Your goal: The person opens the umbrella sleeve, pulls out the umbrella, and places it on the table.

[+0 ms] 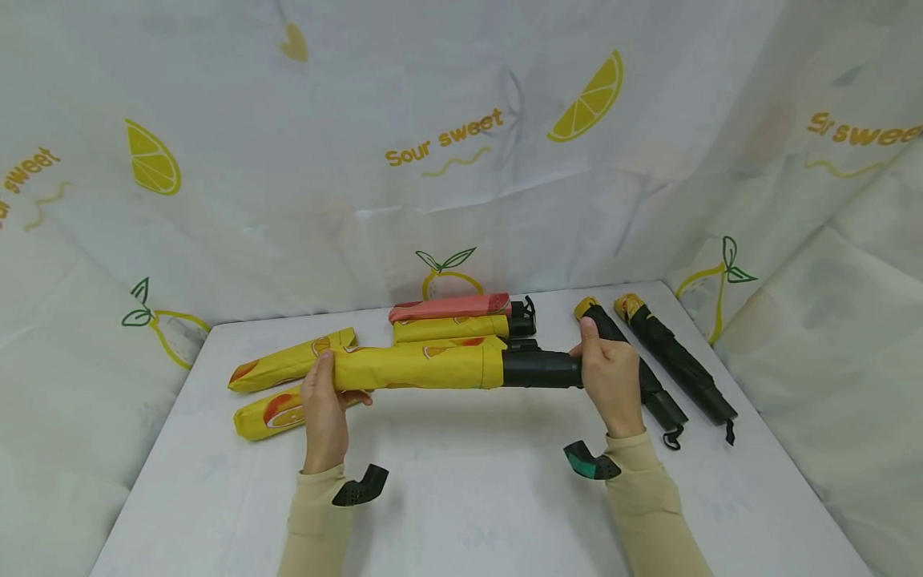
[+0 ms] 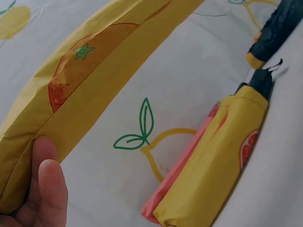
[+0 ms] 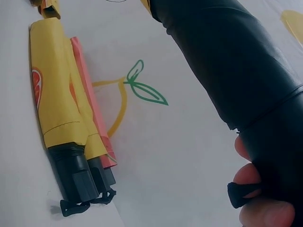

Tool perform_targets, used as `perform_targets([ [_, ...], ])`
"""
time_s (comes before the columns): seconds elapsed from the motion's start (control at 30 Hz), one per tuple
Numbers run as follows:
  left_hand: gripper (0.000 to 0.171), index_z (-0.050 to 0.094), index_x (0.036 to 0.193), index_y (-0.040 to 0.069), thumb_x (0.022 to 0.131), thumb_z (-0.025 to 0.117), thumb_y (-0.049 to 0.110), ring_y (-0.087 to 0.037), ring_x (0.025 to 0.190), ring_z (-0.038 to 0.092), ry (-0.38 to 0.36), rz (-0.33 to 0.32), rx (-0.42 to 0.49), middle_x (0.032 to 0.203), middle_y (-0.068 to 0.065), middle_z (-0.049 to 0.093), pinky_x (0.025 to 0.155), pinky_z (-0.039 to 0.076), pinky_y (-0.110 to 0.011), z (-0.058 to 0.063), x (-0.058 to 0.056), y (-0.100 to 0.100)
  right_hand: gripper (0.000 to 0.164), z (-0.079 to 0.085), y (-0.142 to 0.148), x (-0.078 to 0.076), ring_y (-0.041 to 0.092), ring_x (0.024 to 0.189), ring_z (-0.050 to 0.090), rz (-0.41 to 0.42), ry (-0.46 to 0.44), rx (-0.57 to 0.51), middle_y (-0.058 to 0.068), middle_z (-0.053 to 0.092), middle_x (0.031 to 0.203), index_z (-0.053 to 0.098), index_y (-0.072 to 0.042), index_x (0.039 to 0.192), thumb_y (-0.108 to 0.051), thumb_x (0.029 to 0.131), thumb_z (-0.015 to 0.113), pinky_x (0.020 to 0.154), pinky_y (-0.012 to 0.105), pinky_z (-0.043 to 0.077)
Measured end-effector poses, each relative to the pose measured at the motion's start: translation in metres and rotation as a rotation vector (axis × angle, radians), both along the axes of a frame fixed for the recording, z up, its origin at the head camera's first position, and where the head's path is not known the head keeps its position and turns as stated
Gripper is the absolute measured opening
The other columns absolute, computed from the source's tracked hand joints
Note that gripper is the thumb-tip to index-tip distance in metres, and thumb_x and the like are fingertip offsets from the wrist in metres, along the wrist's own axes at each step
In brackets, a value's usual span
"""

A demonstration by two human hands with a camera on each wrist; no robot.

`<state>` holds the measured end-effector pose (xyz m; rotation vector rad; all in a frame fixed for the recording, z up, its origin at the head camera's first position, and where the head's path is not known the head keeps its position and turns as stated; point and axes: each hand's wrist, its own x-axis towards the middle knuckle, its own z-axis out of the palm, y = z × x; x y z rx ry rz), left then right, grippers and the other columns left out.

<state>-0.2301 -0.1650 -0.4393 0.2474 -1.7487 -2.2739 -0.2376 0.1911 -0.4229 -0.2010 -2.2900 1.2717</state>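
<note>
A folded black umbrella lies level in the air, partly inside a yellow fruit-print sleeve. My left hand grips the sleeve's left end, thumb in front and fingers behind. In the left wrist view two fingertips show against the yellow sleeve. My right hand holds the umbrella's handle end at the right. The right wrist view shows its fingers curled at the dark handle, beside a short black strap. The umbrella's other end is hidden within the sleeve.
Behind the held umbrella lie sleeved umbrellas, one red and two yellow, including this one. Two yellow sleeves rest at the left. Two bare black umbrellas lie at the right. A printed white cloth hangs behind the white table.
</note>
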Motion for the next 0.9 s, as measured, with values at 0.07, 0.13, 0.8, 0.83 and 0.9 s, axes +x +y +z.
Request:
perform_targets([
  [0.07, 0.039, 0.061, 0.107, 0.006, 0.107, 0.046, 0.042, -0.016, 0.061, 0.062, 0.0, 0.002, -0.002, 0.086, -0.001, 0.067, 0.051, 0.055, -0.026, 0.0, 0.0, -0.001, 0.065, 0.001, 0.0, 0.0, 0.008, 0.05, 0.052, -0.002, 0.001, 0.002, 0.015, 0.066, 0.055, 0.073, 0.0, 0.062, -0.042, 0.106, 0.05, 0.045, 0.023, 0.037],
  [0.13, 0.039, 0.061, 0.106, 0.006, 0.108, 0.046, 0.042, -0.017, 0.059, 0.061, 0.001, 0.006, -0.002, 0.084, -0.001, 0.066, 0.051, 0.056, -0.026, 0.0, 0.0, -0.001, 0.066, 0.001, 0.001, 0.0, 0.008, 0.05, 0.052, -0.003, 0.001, 0.004, 0.015, 0.065, 0.055, 0.073, 0.0, 0.062, -0.042, 0.106, 0.05, 0.045, 0.024, 0.036],
  [0.8, 0.04, 0.061, 0.105, 0.007, 0.107, 0.046, 0.043, -0.016, 0.062, 0.061, 0.005, 0.042, -0.003, 0.088, -0.002, 0.063, 0.053, 0.057, -0.027, 0.002, 0.001, -0.01, 0.067, 0.004, 0.004, 0.004, 0.009, 0.054, 0.054, -0.02, -0.045, -0.028, 0.014, 0.068, 0.061, 0.074, -0.002, 0.064, -0.046, 0.106, 0.047, 0.05, 0.025, 0.04],
  [0.83, 0.039, 0.061, 0.104, 0.006, 0.107, 0.046, 0.042, -0.016, 0.062, 0.061, 0.007, 0.045, 0.008, 0.088, -0.002, 0.063, 0.053, 0.056, -0.028, 0.002, 0.0, -0.011, 0.067, 0.004, 0.004, 0.004, 0.009, 0.054, 0.054, -0.02, -0.047, -0.028, 0.014, 0.068, 0.061, 0.074, -0.001, 0.064, -0.046, 0.106, 0.047, 0.05, 0.026, 0.04],
  [0.9, 0.038, 0.061, 0.102, 0.006, 0.107, 0.047, 0.041, -0.016, 0.062, 0.061, 0.009, 0.048, 0.021, 0.086, -0.002, 0.064, 0.052, 0.056, -0.028, 0.003, 0.0, -0.011, 0.067, 0.004, 0.004, 0.004, 0.01, 0.054, 0.054, -0.017, -0.044, -0.025, 0.015, 0.068, 0.06, 0.074, -0.001, 0.064, -0.046, 0.106, 0.047, 0.05, 0.026, 0.04],
])
